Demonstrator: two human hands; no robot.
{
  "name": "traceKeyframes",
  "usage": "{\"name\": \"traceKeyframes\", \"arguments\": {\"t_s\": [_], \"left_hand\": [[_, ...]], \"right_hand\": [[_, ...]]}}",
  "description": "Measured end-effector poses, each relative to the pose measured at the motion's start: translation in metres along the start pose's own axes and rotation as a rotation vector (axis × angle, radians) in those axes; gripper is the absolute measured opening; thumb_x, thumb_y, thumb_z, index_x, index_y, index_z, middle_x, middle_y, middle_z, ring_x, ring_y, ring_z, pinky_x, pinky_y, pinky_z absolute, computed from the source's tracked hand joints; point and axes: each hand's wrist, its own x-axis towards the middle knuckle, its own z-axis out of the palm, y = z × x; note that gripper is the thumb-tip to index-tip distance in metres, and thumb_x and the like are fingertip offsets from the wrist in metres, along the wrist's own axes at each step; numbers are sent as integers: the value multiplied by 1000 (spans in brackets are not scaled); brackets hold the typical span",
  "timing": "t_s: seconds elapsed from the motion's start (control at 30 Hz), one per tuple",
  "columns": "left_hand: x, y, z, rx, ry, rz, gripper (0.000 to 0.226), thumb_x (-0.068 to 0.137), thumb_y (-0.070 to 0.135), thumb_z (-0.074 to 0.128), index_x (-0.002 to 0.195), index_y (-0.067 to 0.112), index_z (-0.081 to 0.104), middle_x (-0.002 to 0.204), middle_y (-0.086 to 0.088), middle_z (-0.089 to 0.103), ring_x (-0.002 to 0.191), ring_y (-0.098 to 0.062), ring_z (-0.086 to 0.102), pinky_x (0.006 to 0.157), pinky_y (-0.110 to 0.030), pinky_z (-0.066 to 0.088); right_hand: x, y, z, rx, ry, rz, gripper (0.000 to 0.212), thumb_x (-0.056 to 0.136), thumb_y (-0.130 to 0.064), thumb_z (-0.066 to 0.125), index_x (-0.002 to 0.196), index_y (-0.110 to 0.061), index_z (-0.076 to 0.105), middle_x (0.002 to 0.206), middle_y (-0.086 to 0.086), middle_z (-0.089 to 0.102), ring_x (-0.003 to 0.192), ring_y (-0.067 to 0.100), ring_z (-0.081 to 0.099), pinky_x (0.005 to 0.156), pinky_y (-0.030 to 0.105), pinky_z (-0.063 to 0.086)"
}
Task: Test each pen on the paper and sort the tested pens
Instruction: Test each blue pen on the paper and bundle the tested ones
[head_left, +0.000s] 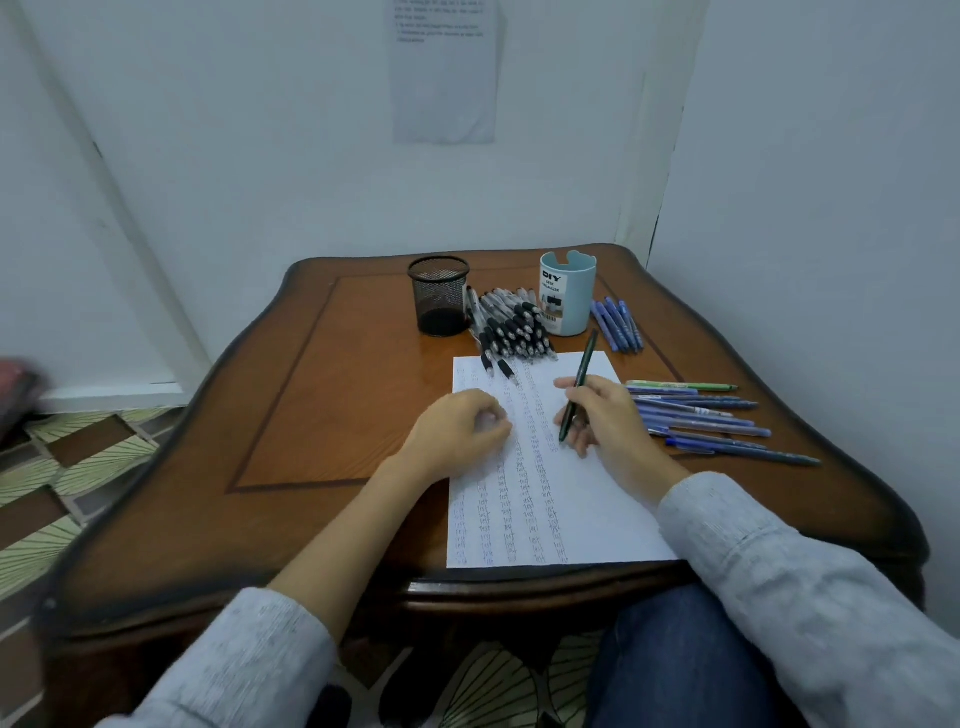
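Sleeves reach over desk. Left grip, curled on nothing visible, steadies paper. Right grip pinches pen, tip on paper. Risk: blue pens just beside right wrist may roll off desk if forearm sweeps them.

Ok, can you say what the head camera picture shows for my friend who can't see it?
A right hand holds a dark pen tip-down on a paper sheet full of scribble rows, while the left hand rests curled on it. Black pens, blue pens, a mesh cup and a blue cup sit nearby.
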Motion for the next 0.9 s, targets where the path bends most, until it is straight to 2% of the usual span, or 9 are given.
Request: {"name": "traceKeyframes", "arguments": {"t_s": [0.1,0.2,0.3,0.4,0.5,0.6,0.7,0.8,0.9], "left_hand": [[-29,1,-10,-135,106,-80,31,96,35,53,122,19,60,132,6,56,120,-10,50,100,-28,41],[-71,-2,-23,-265,421,-171,22,96,28,54,114,20,64,117,10,62,109,-2,54,91,-17,41],[-122,-11,-41,-337,687,-235,15,95,18,56,104,17,68,104,8,66,99,0,58,85,-10,43],[-181,-22,-58,-354,879,-336,15,95,13,55,101,15,69,98,8,66,94,2,59,77,-5,40],[-246,-42,-65,-371,1040,-483,16,96,13,53,99,18,68,94,7,67,89,-3,60,77,-14,43],[-309,-64,-63,-480,1179,-627,16,96,11,52,97,11,68,91,0,68,85,-7,62,74,-22,46],[-363,-83,-55,-488,1247,-764,17,96,9,52,92,15,68,94,0,68,94,-12,61,81,-23,45],[-405,-95,-43,-509,1271,-889,16,96,11,52,95,16,67,98,1,68,98,-13,61,86,-28,46],[-437,-99,-30,-504,1300,-977,16,96,14,50,97,15,67,100,1,67,99,-13,60,86,-28,45]], "right_hand": [[-13,-10,11,-48,-56,-59,18,97,-13,53,112,-7,63,75,7,65,57,14,53,44,19,45],[-39,-21,37,-175,-133,-165,15,94,-16,59,107,-14,66,85,2,68,73,13,62,58,16,52],[-70,-27,80,-218,-238,-249,14,91,-16,64,104,-13,65,78,-2,62,75,15,60,70,26,56],[-106,-26,130,-251,-339,-317,26,86,-22,70,110,-15,63,78,-1,64,76,15,61,75,26,52],[-148,-14,185,-238,-493,-324,22,85,-23,71,106,-17,66,85,4,68,80,22,64,75,36,54],[-189,14,238,-253,-676,-270,18,85,-20,71,101,-19,65,73,-2,62,67,15,60,70,39,55],[-225,56,281,-339,-811,-195,24,85,-20,71,107,-16,65,67,-9,57,61,5,56,65,28,53],[-258,98,310,-411,-887,-118,32,86,-17,70,115,-10,62,65,-10,52,60,-2,50,61,12,41],[-284,128,326,-512,-977,-47,35,88,-18,68,121,-10,58,74,-9,57,69,-3,52,66,12,42]]}}
